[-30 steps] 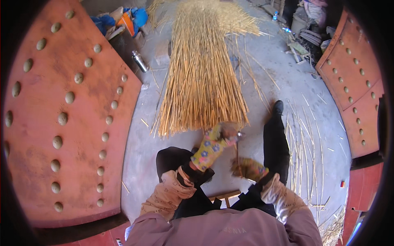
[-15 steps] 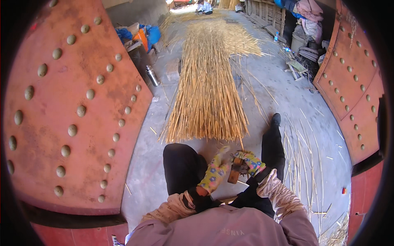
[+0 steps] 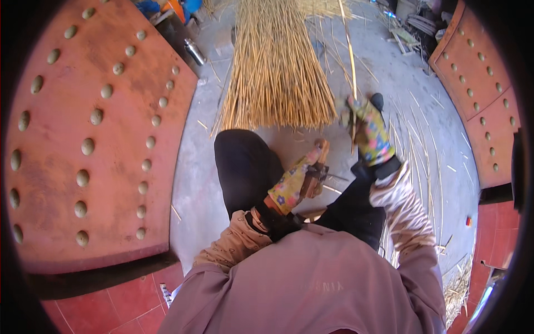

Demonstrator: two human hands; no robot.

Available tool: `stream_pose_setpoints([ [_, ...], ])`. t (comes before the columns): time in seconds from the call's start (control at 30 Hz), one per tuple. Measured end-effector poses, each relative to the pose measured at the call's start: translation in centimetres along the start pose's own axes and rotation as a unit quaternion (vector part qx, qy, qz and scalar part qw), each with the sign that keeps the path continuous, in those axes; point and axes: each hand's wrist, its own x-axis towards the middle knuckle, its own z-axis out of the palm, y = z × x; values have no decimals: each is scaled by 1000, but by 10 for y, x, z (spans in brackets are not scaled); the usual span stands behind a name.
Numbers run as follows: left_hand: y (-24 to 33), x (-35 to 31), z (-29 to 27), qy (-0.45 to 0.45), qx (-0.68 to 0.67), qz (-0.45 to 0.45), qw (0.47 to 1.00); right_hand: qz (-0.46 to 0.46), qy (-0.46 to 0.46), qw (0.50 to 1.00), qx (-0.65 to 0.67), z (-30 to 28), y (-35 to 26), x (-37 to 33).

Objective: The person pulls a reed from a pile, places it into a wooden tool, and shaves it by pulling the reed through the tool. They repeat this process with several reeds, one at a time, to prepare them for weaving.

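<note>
one gloved left hand grips a wooden tool; the right hand is closed around a straw stalk.

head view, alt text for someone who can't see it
A gloved right hand grips a long straw-coloured stalk while the gloved left hand holds a small brown tool. Ahead, a large bundle of similar stalks lies on the grey floor, between two reddish studded panels.
</note>
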Motion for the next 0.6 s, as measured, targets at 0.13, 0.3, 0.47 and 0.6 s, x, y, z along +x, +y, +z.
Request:
stream_pose_setpoints([
  [0.13,-10,-9,5,-23,-30,30,999,89,-2,994,68,-3,-43,39],
  [0.3,-16,-21,4,25,25,47,998,77,21,992,100,23,-54,50],
  [0.47,-29,-8,-5,27,-8,110,994,160,-104,940,284,20,-14,45],
  [0.6,-15,-13,-1,38,-39,67,996,161,-45,953,252,22,9,23],
])
